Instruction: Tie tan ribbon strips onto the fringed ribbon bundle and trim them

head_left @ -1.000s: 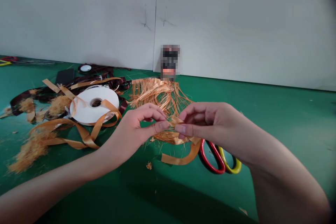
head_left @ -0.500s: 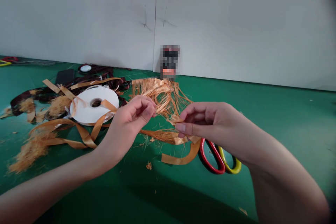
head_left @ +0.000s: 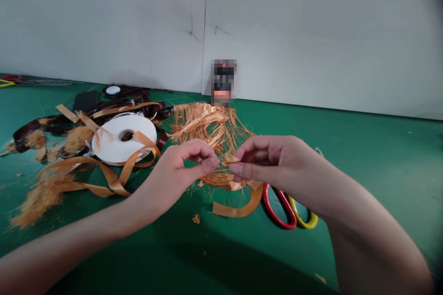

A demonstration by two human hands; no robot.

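Between the thumb and fingers of my right hand (head_left: 266, 161) is a pinched piece of golden-orange satin ribbon (head_left: 229, 160), its short end sticking out to the left. My left hand (head_left: 190, 166) is closed in a pinch at that end, thumb against forefinger; any fine threads between them are too small to see. A strip of the same ribbon (head_left: 238, 211) hangs or lies curved below my right hand. Just beyond my hands lies a heap of frayed orange ribbon threads (head_left: 207, 126), and another frayed bundle (head_left: 224, 179) lies under my fingers.
Scissors with red and yellow handles (head_left: 282, 209) lie partly under my right wrist. To the left are a white ribbon spool (head_left: 114, 147), loose ribbon, fluffy thread clumps (head_left: 41, 198), dark ribbon (head_left: 31, 126) and a dark flat object (head_left: 86, 101). A pixelated item (head_left: 224, 83) leans on the white wall.
My left hand has moved right and slightly down, closing the gap to the ribbon end in my right hand. My right hand has barely moved.
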